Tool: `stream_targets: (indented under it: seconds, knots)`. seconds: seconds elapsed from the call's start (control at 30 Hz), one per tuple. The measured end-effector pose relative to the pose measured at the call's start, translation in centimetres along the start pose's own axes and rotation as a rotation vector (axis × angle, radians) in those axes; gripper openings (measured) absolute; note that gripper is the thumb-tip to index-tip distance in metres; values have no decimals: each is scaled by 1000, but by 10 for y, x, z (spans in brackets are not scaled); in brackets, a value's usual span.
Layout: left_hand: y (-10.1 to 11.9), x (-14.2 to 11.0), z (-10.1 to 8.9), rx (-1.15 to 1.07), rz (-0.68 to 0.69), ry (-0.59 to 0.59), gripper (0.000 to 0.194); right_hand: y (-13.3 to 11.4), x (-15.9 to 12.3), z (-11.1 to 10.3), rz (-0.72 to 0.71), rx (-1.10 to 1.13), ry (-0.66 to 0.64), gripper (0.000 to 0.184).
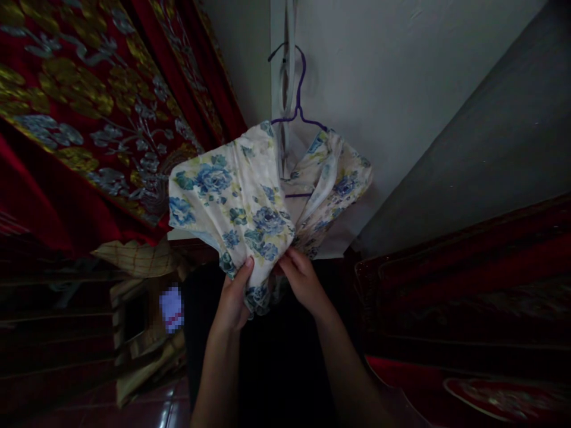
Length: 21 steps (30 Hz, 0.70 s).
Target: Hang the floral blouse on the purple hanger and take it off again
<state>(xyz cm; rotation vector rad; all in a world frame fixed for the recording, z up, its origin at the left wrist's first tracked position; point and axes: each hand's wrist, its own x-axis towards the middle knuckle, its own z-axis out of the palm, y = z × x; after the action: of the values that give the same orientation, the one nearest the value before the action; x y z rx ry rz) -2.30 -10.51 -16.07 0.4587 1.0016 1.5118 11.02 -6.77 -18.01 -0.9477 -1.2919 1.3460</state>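
A white garment with blue flower print [250, 202] hangs on a purple wire hanger [300, 101], whose hook is caught on a pale strip running down the wall. My left hand [235, 296] pinches the garment's lower edge, thumb on the front of the cloth. My right hand [302, 279] grips the bunched fabric just to the right of it. Both hands are closed on the cloth below the hanger.
A red curtain with gold and silver flowers [89, 107] fills the left. A white wall [401, 77] and a grey slanted surface [491, 154] lie behind the hanger. Dark red furniture [468, 285] stands at the right, and folded beige cloth [138, 258] lies low at the left.
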Motion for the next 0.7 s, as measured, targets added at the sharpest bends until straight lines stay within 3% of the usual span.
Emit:
stream_targets:
  seconds: [0.17, 0.43, 0.7]
  knots:
    - [-3, -5, 7, -21, -46, -22, 81, -9, -5, -10, -24, 93, 102, 47]
    - [-5, -6, 6, 5, -24, 14, 72, -9, -3, -14, 37, 129, 75, 29]
    - [-9, -11, 12, 62, -66, -27, 63, -17, -12, -12, -7, 174, 109, 27]
